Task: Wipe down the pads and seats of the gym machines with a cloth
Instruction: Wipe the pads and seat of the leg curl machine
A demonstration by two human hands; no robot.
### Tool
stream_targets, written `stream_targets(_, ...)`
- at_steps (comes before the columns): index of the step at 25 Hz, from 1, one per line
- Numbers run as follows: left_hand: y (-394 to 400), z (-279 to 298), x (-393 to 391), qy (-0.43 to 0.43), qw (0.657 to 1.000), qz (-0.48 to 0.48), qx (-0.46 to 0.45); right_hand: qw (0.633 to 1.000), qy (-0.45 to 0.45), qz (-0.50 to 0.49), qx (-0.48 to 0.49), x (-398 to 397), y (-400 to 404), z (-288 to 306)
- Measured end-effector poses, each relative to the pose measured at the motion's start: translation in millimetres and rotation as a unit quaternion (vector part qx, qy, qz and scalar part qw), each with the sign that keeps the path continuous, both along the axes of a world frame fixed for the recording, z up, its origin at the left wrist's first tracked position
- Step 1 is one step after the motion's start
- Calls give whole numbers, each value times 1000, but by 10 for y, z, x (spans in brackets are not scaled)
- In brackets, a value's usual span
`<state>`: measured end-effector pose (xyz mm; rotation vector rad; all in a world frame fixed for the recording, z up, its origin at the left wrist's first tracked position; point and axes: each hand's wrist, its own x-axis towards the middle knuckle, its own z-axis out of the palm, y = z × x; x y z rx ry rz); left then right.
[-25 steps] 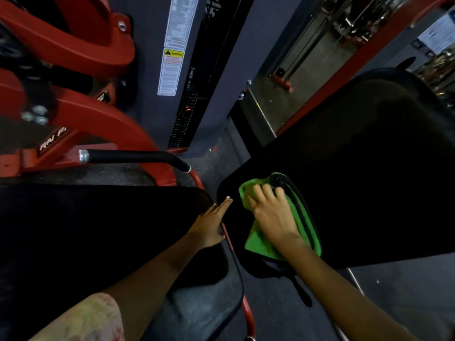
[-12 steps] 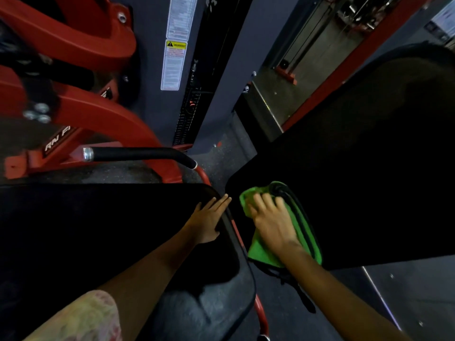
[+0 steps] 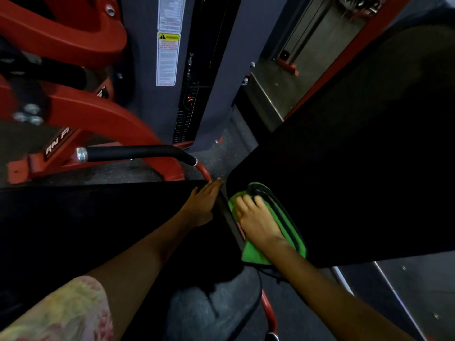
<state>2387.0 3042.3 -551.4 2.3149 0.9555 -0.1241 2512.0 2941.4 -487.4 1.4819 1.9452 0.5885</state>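
While the right hand [image 3: 258, 221] presses the green cloth [image 3: 273, 232] flat, fingers together, near the right pad [image 3: 357, 173] corner | cloth barely shifted since before | left hand [image 3: 200, 205] slid forward, fingers straight on left pad [image 3: 86, 230] | corner wiping continues

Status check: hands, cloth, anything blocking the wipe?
Right hand flat on green cloth, pressing it to right black pad. Left hand open, resting on left pad. Nothing blocking.

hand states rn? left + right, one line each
Left hand: open, fingers straight, resting flat on the black seat pad, holding nothing.
Right hand: open, fingers spread, pressing the green cloth flat on the black back pad.
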Motion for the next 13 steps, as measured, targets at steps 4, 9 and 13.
stream_targets(4, 8, 10, -51, -30, 999, 18, -24, 991, 43, -38, 123, 31, 28, 232)
stream_targets(9, 60, 16, 8, -161, 986, 24, -38, 999, -28, -25, 33, -89, 193, -20)
stream_targets(13, -69, 131, 169, -235, 967, 37, -89, 997, -27, -3, -71, 82, -505, 71)
